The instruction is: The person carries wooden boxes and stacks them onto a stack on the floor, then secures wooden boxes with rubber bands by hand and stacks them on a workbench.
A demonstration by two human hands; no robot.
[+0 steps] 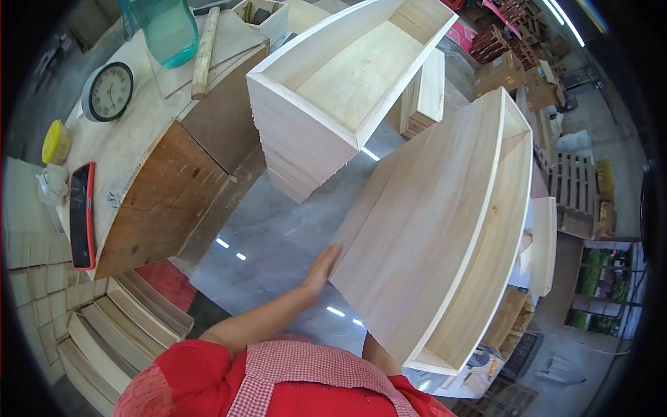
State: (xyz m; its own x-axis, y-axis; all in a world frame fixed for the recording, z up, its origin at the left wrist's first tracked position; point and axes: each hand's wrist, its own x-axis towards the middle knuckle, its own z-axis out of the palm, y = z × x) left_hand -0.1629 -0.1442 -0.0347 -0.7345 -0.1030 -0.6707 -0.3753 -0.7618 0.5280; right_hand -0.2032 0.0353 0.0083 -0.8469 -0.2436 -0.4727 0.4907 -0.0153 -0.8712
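A pale, unfinished wooden drawer box (pixel 424 222) stands tilted in front of me, its side panel facing me and its open hollow turned to the right. My left hand (pixel 324 268) grips the box's lower left edge, with the fingers partly hidden behind the panel. The right forearm goes behind the lower end of the box, so my right hand is hidden. Below lies a glossy grey marble-look tabletop (pixel 271 233). Farther back on it, a stack of similar drawer boxes (pixel 306 142) has its open top facing up.
On the left, a worktable (pixel 149 132) holds a clock (pixel 110 92), a red-edged phone (pixel 82 215), a yellow-lidded jar (pixel 57 144), a green jug (pixel 163 31) and a wooden stick (pixel 206 54). Curved wooden pieces (pixel 125 326) lie lower left. Pallets (pixel 573 181) and cartons (pixel 500 73) stand at right.
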